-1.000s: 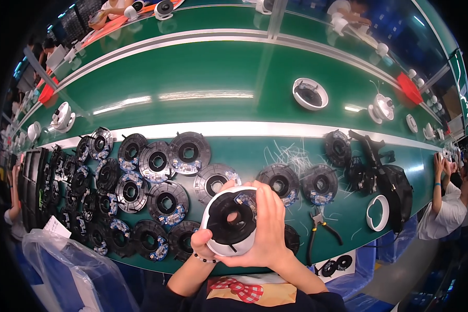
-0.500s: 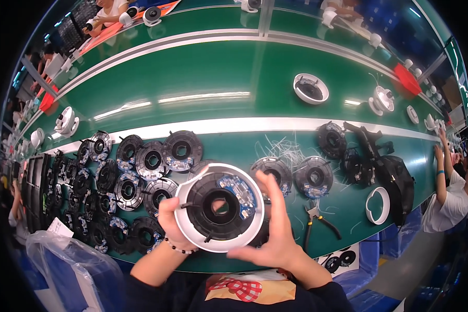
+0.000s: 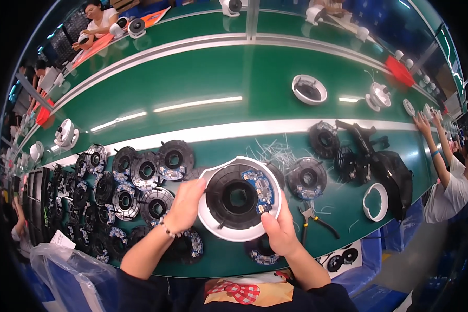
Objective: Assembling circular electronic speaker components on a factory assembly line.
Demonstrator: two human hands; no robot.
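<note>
Between my hands, above the near edge of the green table, is a round white plastic housing [image 3: 239,237] with a notch in its upper left rim. Inside it sits a black disc [image 3: 219,210] with a round hole in the middle, and a blue circuit board [image 3: 263,188] lies along the disc's right side. My left hand [image 3: 186,207] grips the housing's left rim, its fingers partly hidden behind. On the lower right, my right hand [image 3: 280,233] holds the rim with the thumb up by the board; its other fingers are mostly hidden.
Several black discs with boards [image 3: 133,209] crowd the table's left side. Right of the housing lie another disc [image 3: 296,182], cut white strips [image 3: 275,151], cutting pliers [image 3: 308,213], a white ring [image 3: 367,208] and a bulky black object [image 3: 398,177]. Beyond runs a green belt [image 3: 192,78]. A co-worker [image 3: 447,192] reaches in at right.
The housing has moved right and turned slightly. My right hand, spread beside it before, now closes on its rim with the thumb at the board. The left hand keeps hold.
</note>
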